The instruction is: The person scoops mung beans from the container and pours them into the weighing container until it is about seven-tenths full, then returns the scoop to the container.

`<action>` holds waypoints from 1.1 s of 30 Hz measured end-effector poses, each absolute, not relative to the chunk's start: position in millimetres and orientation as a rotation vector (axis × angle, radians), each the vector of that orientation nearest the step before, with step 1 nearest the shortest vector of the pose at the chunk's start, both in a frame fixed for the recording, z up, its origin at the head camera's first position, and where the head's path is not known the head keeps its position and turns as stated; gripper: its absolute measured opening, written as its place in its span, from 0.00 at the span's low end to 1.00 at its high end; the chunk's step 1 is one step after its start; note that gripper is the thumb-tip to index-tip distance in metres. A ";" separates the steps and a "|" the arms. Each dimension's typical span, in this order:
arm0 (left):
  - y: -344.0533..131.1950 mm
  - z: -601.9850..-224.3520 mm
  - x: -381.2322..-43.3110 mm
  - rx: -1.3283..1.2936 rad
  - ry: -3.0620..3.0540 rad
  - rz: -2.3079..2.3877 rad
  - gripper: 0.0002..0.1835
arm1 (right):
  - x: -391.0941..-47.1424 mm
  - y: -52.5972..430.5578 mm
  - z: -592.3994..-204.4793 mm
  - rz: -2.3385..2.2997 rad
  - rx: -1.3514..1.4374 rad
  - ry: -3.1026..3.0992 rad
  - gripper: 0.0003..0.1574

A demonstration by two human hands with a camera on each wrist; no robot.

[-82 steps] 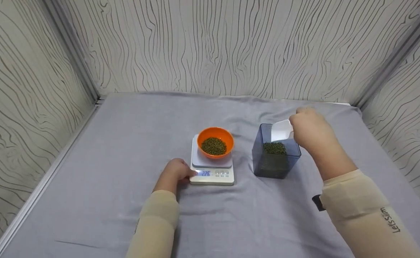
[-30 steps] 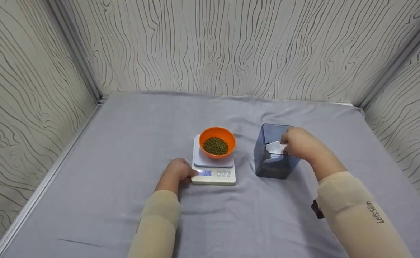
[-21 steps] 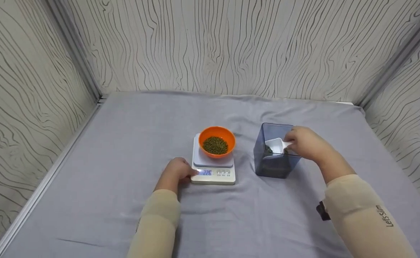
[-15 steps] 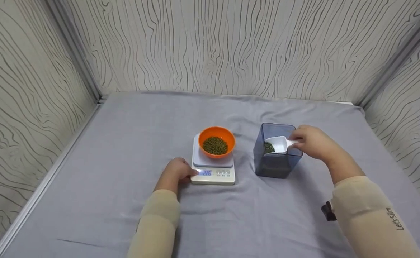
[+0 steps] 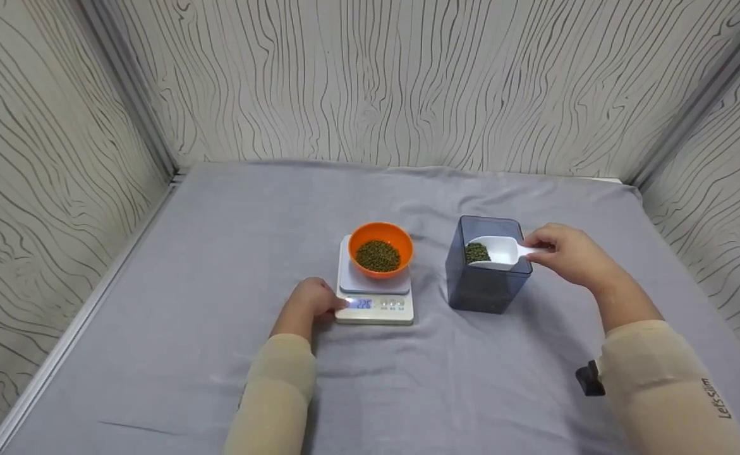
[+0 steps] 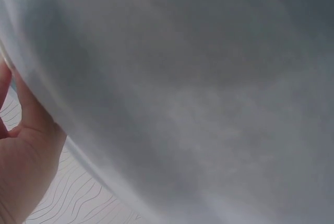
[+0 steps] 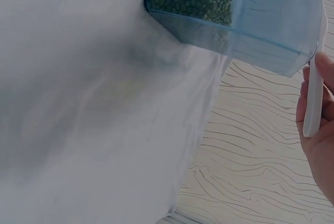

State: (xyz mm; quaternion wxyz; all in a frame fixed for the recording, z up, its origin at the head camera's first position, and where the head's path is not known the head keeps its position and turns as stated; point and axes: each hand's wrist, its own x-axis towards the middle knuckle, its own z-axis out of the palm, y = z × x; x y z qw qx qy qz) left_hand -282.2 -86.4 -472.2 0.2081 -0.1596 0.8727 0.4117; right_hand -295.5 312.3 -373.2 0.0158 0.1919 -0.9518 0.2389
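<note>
One white plastic scoop, pinched by the right fingers, has lifted round green beans up the translucent blue box, so I judge a portion gathered, left fingers gripping the white digital scale.

Since a second ago, the right hand has drawn back out of the container to just beyond its right edge, nearer the table's right edge. The scoop has risen from inside to about rim height, lies flatter, and now shows green beans at its front.
</note>
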 end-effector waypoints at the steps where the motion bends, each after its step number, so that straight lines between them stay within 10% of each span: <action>1: -86.6 -472.5 -282.2 -0.439 2.434 1.143 0.13 | -294.9 313.2 -373.4 0.755 0.590 -2.956 0.07; 33: -85.9 -474.2 -281.3 -0.437 2.447 1.174 0.13 | -289.7 328.7 -406.6 1.293 0.316 -2.743 0.18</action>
